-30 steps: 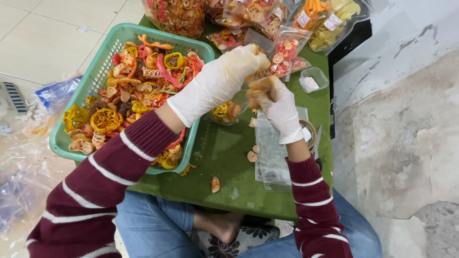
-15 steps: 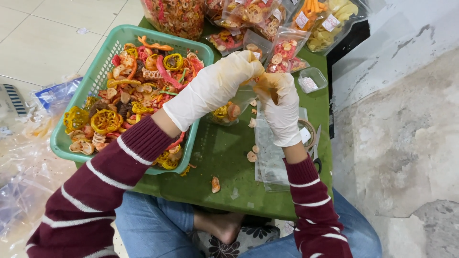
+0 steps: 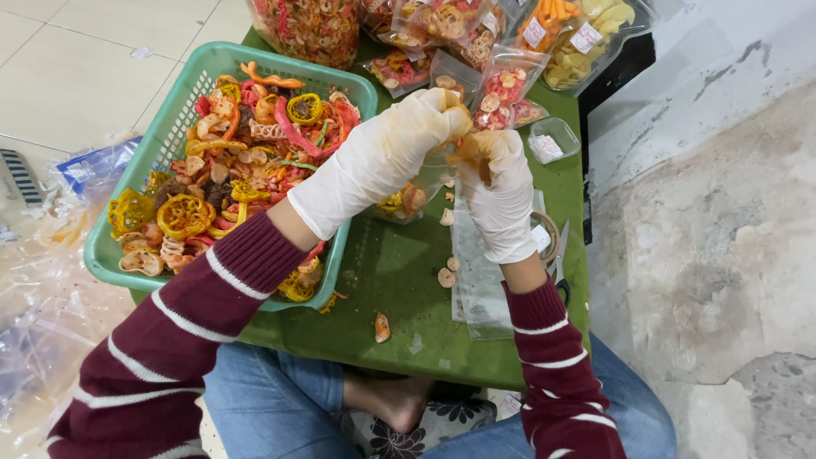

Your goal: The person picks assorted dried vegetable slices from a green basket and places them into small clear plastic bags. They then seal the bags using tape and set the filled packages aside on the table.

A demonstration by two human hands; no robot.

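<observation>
Clear plastic bag (image 3: 425, 183) of orange dried fruit slices, gripped at its mouth by both gloved hands (image 3: 463, 153)

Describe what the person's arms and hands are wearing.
Both hands wear thin, cream-white disposable gloves, wrinkled, with yellowish staining: left hand, right hand. Both arms are in dark maroon knitted sleeves with thin white stripes and ribbed cuffs.

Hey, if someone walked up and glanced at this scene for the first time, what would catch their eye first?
Probably the green plastic basket at left on the green table, heaped with red, orange and yellow dried fruit slices. Next, the white-gloved left hand and right hand meeting above the table's middle, pinching small pieces over a clear plastic bag. Filled clear packets of mixed slices crowd the far edge.
</observation>
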